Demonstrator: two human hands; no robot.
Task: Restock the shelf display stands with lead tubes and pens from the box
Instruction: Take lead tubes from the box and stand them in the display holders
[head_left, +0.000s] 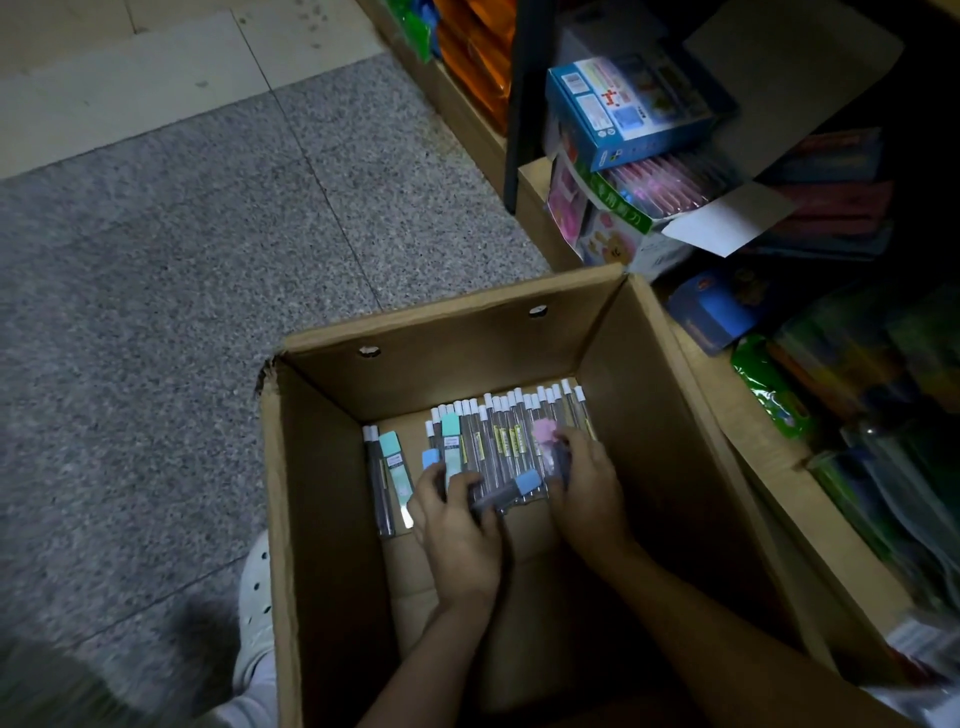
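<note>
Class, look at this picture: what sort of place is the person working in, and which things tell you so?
Most likely a stationery or toy shop. A cardboard box on the floor holds rows of lead tubes, both hands among them, and the shelves beside it carry boxed toys and bright packets.

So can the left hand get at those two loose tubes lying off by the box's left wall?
Probably yes. The left hand is already down inside the box, just right of the two loose tubes, with only bare cardboard floor between them.
</note>
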